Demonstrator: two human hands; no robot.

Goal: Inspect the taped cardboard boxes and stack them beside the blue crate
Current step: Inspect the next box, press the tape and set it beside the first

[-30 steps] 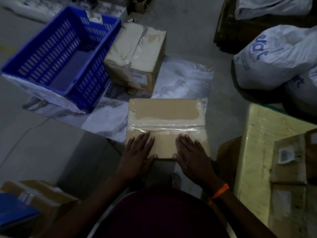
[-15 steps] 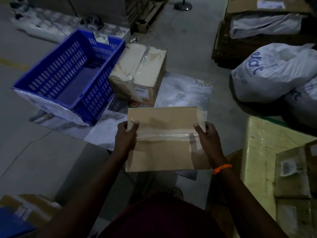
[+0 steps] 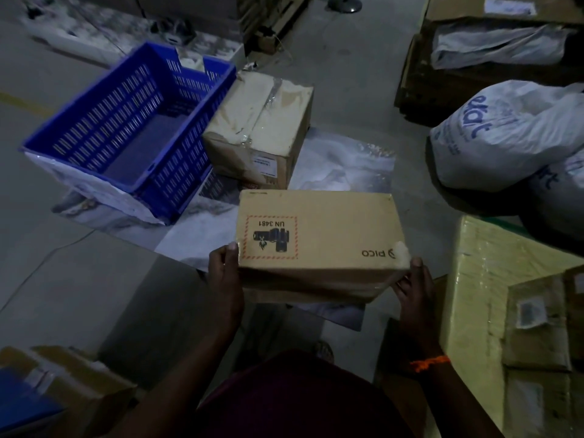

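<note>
- I see the left hand (image 3: 224, 273) and right hand (image 3: 410, 286) gripping the held box (image 3: 316, 235) at its near corners, thumbs on top and fingers curled under.
- Its long axis runs left to right, raised off the floor (image 3: 354, 67).
- The taped box (image 3: 259, 128) just beside the blue crate (image 3: 126, 121) lies ahead and slightly left, so I judge the left hand nearer.

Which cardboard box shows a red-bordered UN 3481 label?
The lifted box, gripped between the left hand and right hand; the taped box beside the blue crate shows only tape and a white sticker.
</note>
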